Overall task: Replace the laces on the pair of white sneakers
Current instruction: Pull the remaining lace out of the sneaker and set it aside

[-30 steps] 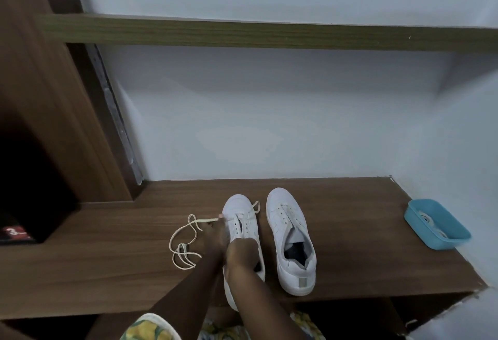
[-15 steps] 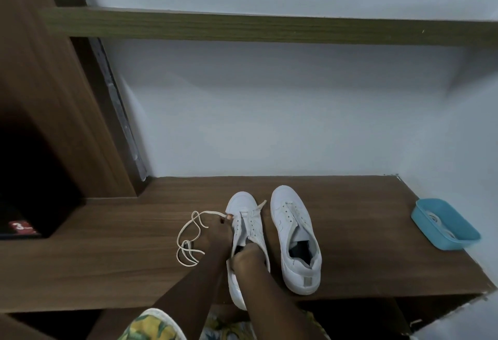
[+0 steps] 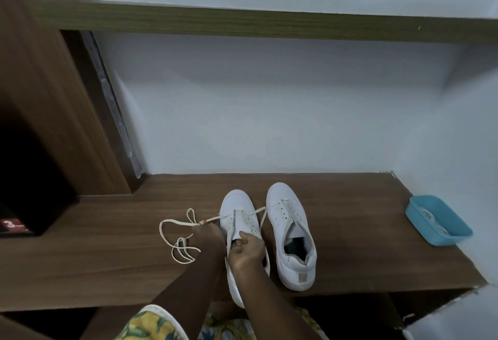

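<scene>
A wooden bench top (image 3: 336, 232) is carrying the whole job, running along a pale wall. On it the pair of white sneakers is standing side by side, toes to the wall. The right sneaker (image 3: 292, 232) is sitting with bare eyelets and an open mouth. The left sneaker (image 3: 238, 221) is being laced, its heel hanging over the front edge. Well apart at the right end, a blue tray (image 3: 442, 234) is holding what looks like a coiled white lace.

The right hand (image 3: 246, 252) is gripping the left sneaker at the tongue and collar, fingers curled closed, steadying it. The left hand (image 3: 208, 234) is pinching the cream lace (image 3: 177, 234) just beside the lowest eyelets, pulling one end out sideways; the slack is lying looped on the wood to the left, and the other end is trailing out between the two shoes.

Judging by the single bar across the bottom eyelets, lacing is only beginning. To do it well, the person should be evening the two ends before crossing, keeping the lace flat and untwisted, and holding the shoe firmly so it is not tipping off the edge.
</scene>
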Tool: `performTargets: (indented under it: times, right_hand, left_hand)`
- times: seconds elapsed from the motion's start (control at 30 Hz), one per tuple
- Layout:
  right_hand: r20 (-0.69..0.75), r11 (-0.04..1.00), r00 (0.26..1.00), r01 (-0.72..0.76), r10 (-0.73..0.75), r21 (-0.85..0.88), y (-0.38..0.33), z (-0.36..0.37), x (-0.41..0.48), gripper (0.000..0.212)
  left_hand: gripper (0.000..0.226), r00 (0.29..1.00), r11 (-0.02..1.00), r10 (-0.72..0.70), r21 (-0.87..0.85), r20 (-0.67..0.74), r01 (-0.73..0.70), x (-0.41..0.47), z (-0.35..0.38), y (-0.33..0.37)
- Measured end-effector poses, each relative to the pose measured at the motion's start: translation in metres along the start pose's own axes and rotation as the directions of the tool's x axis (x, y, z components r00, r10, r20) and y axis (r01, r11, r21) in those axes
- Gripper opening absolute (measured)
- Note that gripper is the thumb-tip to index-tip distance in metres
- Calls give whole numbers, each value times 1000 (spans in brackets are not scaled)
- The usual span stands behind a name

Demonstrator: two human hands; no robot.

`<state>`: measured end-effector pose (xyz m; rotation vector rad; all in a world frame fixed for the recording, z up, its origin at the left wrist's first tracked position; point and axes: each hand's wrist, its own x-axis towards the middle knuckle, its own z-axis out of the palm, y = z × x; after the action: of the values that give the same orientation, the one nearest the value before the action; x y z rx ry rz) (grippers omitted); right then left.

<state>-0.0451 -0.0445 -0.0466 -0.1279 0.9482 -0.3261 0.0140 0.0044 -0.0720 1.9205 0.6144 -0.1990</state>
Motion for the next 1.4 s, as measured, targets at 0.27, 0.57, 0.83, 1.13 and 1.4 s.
performTargets:
  times: [0.27,0.57,0.83,1.13,1.4]
  right_hand:
    - [281,998,959,-39,24,47,-5,-3,-1,46]
    - [177,997,981,-77,73,19,-2,-8,13,32]
    - [146,998,987,-60,59,1,-1,-9,15,34]
    - [268,994,958,-85,100,-67,2,-8,18,46]
    - [153,992,987,-36,54,-119,4,-7,21,46]
  left_hand:
    - [33,924,946,271,-252,270,-204,-12,3,-4]
    - [38,967,969,242,40,81,-246,-22,-11,3]
    - [39,988,986,155,-60,-10,-155,-21,-8,8]
    - [42,898,927,373,-129,234,-351,-20,-8,1]
    - [50,996,993,90,-76,9,-89,37,25,-34]
